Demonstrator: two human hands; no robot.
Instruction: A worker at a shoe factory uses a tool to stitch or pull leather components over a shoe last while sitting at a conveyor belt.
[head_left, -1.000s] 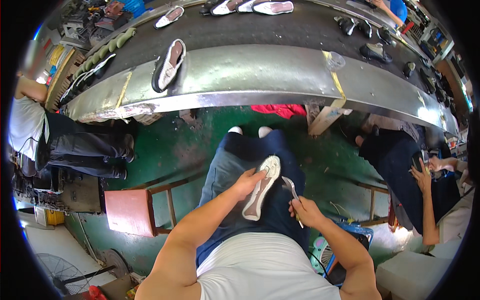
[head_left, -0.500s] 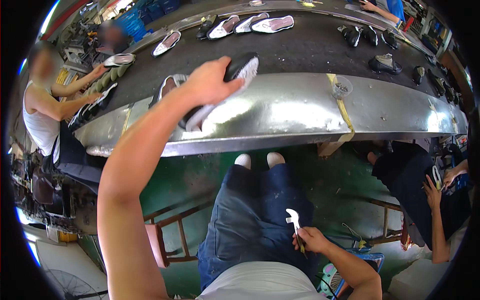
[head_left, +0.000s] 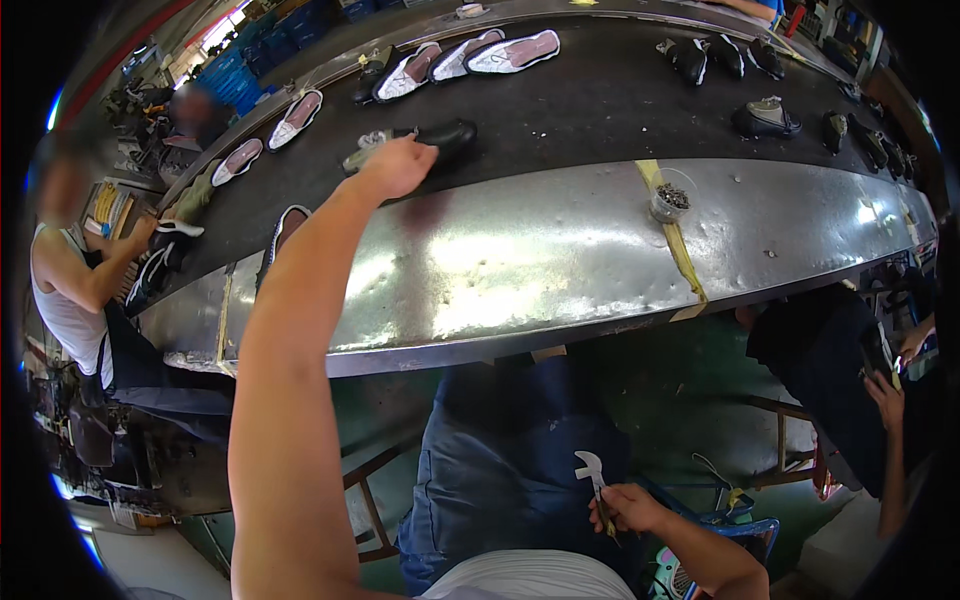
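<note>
Stretched far out over the dark table top (head_left: 600,100), my left hand (head_left: 398,166) is closed on the near side of a black shoe (head_left: 447,138). The shoe is upright, toe to the right, its heel end partly behind the hand. Low over my lap, my right hand (head_left: 632,508) holds metal pincers (head_left: 590,468), their hooked head pointing up and away. Beyond the left hand stand several pale-lined shoes (head_left: 512,52) in a row. Another shoe (head_left: 284,233) is partly covered by my left forearm.
A shiny metal strip (head_left: 520,250) edges the table, with a clear cup of small metal pieces (head_left: 672,197) on yellow tape. More dark shoes (head_left: 768,118) stand at right. One co-worker (head_left: 75,290) handles shoes at left; another person's hand (head_left: 885,400) shows at lower right.
My left hand has carried the shoe from over the metal edge farther in and left, turning it from sole showing to upright on the table. The right hand still holds the pincers.
</note>
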